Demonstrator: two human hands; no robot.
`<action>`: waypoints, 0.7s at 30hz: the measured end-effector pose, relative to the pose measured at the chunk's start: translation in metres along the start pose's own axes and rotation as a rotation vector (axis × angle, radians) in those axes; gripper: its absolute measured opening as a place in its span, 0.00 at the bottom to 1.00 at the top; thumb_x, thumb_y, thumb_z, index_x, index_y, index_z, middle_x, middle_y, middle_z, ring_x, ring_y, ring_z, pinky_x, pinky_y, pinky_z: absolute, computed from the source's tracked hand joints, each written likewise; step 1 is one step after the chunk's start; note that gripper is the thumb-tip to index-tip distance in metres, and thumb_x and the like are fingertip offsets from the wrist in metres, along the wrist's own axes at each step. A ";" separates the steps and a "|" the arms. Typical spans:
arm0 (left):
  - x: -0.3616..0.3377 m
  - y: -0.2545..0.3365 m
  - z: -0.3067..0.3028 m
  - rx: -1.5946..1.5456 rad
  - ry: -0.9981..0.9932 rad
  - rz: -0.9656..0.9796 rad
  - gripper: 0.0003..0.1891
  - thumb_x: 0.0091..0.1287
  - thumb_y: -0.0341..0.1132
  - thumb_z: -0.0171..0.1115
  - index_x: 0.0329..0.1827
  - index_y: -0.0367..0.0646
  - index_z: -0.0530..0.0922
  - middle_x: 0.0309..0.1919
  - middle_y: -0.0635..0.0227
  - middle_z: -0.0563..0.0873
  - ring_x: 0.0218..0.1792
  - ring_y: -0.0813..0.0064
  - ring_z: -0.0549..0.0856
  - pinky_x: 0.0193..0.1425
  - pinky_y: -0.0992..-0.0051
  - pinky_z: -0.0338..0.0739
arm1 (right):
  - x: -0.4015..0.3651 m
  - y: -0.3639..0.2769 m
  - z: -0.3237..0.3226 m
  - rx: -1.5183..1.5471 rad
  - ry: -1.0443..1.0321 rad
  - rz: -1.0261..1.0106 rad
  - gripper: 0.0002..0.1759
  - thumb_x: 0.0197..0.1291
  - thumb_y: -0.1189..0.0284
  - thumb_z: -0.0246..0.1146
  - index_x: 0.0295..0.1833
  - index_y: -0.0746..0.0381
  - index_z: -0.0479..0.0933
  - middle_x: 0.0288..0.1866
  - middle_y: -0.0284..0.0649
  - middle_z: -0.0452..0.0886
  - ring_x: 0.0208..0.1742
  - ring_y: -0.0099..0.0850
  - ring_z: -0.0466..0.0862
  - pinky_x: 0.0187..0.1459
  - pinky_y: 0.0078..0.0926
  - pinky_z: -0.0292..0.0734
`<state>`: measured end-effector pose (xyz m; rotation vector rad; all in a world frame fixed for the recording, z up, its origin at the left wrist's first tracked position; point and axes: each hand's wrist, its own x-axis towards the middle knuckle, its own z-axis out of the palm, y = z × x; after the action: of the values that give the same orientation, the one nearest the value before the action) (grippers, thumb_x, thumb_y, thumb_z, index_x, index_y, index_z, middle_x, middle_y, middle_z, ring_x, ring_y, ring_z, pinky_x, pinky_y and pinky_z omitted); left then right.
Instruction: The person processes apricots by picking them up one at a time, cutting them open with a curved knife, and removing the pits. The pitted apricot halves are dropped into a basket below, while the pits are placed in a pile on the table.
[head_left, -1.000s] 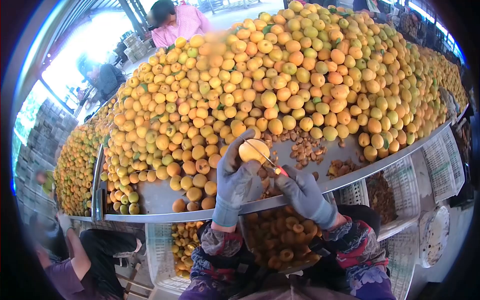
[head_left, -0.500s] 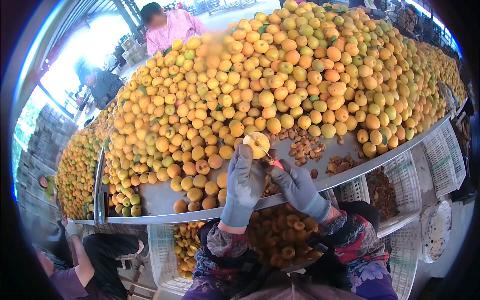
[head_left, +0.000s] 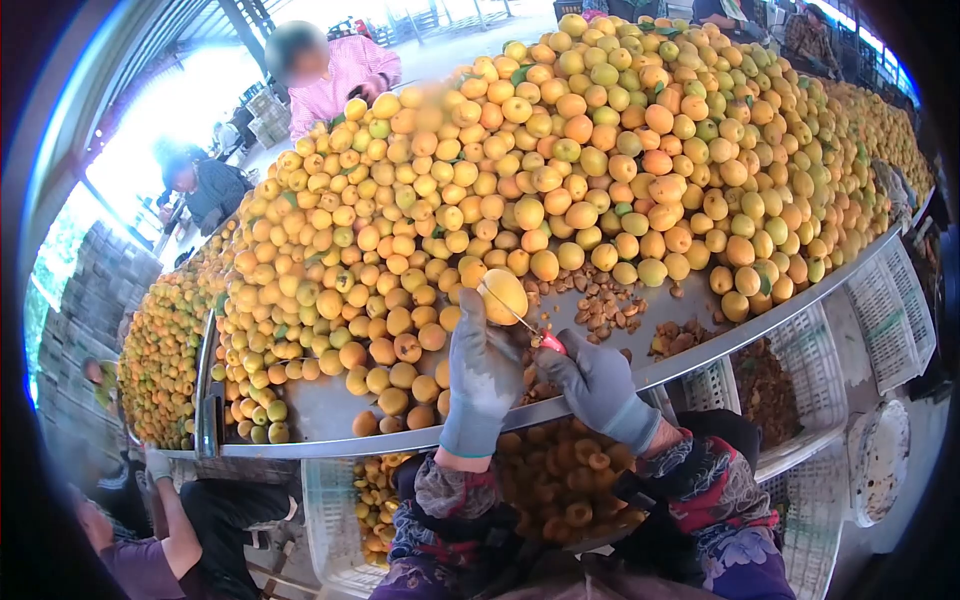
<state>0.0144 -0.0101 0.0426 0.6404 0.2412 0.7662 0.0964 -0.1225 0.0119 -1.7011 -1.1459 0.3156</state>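
Observation:
My left hand [head_left: 480,375], in a grey glove, is wrapped round the lower left side of a yellow-orange apricot [head_left: 504,296]. A thin metal blade lies against the fruit's face and runs down to a red-handled knife [head_left: 549,342]. That handle is gripped in the fingers of my right hand [head_left: 602,385], also gloved. Both hands are above the metal tray's front edge. Behind them rises a large heap of apricots [head_left: 600,150]. Brown pits [head_left: 605,303] lie on the tray just beyond my right hand.
Halved apricots [head_left: 568,478] fill a container below my hands. White crates [head_left: 325,510] stand left and right under the metal rim [head_left: 690,372]. A person in pink [head_left: 345,75] is across the heap; another, in purple [head_left: 150,560], sits at lower left.
The apricot in my left hand has turned, showing more of its rounded side. My right hand and the knife have shifted slightly down. The person in pink has raised a hand near the fruit.

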 end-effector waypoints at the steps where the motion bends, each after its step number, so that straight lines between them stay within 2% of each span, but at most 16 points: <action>1: 0.000 -0.002 0.001 -0.004 0.061 0.041 0.19 0.73 0.46 0.50 0.55 0.39 0.71 0.41 0.66 0.81 0.38 0.74 0.81 0.40 0.74 0.77 | 0.000 0.000 -0.001 -0.004 -0.004 0.003 0.19 0.63 0.54 0.59 0.41 0.60 0.75 0.21 0.49 0.75 0.25 0.51 0.78 0.24 0.40 0.70; 2: 0.000 -0.001 -0.002 -0.008 0.068 0.041 0.19 0.73 0.46 0.50 0.55 0.39 0.71 0.41 0.66 0.81 0.38 0.74 0.81 0.40 0.74 0.77 | 0.000 -0.002 -0.002 0.023 -0.003 0.012 0.19 0.63 0.53 0.59 0.40 0.60 0.75 0.21 0.49 0.75 0.25 0.51 0.78 0.24 0.40 0.70; 4: 0.000 0.003 -0.009 0.223 -0.020 0.101 0.21 0.72 0.49 0.50 0.56 0.40 0.72 0.42 0.66 0.81 0.36 0.75 0.81 0.37 0.74 0.77 | 0.001 -0.002 0.000 0.051 -0.011 0.021 0.19 0.63 0.53 0.59 0.39 0.60 0.75 0.21 0.49 0.75 0.25 0.50 0.79 0.24 0.40 0.69; 8: 0.004 0.007 -0.016 0.192 -0.020 0.114 0.21 0.71 0.49 0.53 0.56 0.41 0.72 0.42 0.66 0.81 0.35 0.75 0.81 0.37 0.74 0.78 | 0.002 0.002 0.004 -0.065 -0.007 -0.041 0.18 0.63 0.54 0.59 0.37 0.60 0.74 0.20 0.48 0.75 0.24 0.49 0.79 0.23 0.40 0.70; 10: 0.001 0.011 -0.017 0.024 0.022 -0.085 0.20 0.71 0.46 0.52 0.56 0.40 0.72 0.41 0.67 0.81 0.35 0.77 0.81 0.35 0.75 0.78 | 0.002 0.002 0.004 -0.115 -0.002 -0.081 0.18 0.63 0.55 0.59 0.36 0.60 0.74 0.21 0.47 0.75 0.24 0.49 0.79 0.23 0.40 0.70; 11: 0.000 0.012 -0.015 0.023 0.024 -0.083 0.20 0.71 0.46 0.52 0.56 0.40 0.72 0.41 0.67 0.81 0.35 0.77 0.81 0.35 0.75 0.78 | 0.001 0.001 0.004 -0.114 -0.004 -0.065 0.18 0.63 0.55 0.60 0.36 0.60 0.73 0.21 0.47 0.75 0.24 0.49 0.79 0.23 0.40 0.70; 13: -0.002 0.015 -0.010 0.050 -0.073 -0.039 0.23 0.70 0.52 0.54 0.54 0.41 0.71 0.43 0.65 0.81 0.41 0.72 0.81 0.43 0.73 0.75 | 0.000 0.000 0.004 -0.111 -0.005 -0.048 0.17 0.63 0.55 0.60 0.36 0.60 0.73 0.21 0.47 0.75 0.24 0.49 0.79 0.23 0.40 0.70; 14: -0.002 0.014 -0.013 0.050 -0.073 -0.039 0.23 0.70 0.52 0.54 0.54 0.41 0.71 0.43 0.65 0.81 0.41 0.72 0.81 0.43 0.73 0.75 | 0.001 0.000 0.003 -0.104 -0.003 -0.042 0.18 0.62 0.55 0.60 0.36 0.60 0.73 0.21 0.47 0.75 0.25 0.49 0.79 0.24 0.40 0.70; 16: 0.000 0.011 -0.024 0.302 -0.067 0.072 0.26 0.68 0.56 0.54 0.55 0.41 0.71 0.43 0.64 0.82 0.38 0.74 0.82 0.38 0.76 0.76 | 0.001 -0.001 0.002 -0.099 -0.002 -0.033 0.18 0.62 0.55 0.60 0.36 0.60 0.73 0.21 0.47 0.75 0.25 0.49 0.79 0.24 0.40 0.70; 20: 0.006 0.015 -0.035 0.077 -0.137 -0.076 0.27 0.68 0.56 0.54 0.55 0.41 0.72 0.41 0.65 0.82 0.36 0.75 0.83 0.37 0.77 0.76 | 0.002 -0.002 0.002 -0.173 0.000 -0.069 0.19 0.62 0.54 0.60 0.35 0.60 0.73 0.19 0.47 0.75 0.23 0.49 0.79 0.23 0.40 0.70; 21: 0.003 0.015 -0.024 0.087 -0.021 -0.075 0.26 0.68 0.56 0.55 0.54 0.41 0.73 0.40 0.65 0.83 0.35 0.76 0.83 0.35 0.78 0.75 | 0.001 0.000 0.002 -0.232 -0.017 -0.072 0.19 0.61 0.54 0.61 0.35 0.60 0.73 0.19 0.46 0.74 0.22 0.48 0.79 0.22 0.41 0.70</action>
<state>-0.0022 0.0110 0.0333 0.7178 0.2787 0.6798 0.0957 -0.1205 0.0119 -1.8556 -1.2933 0.1575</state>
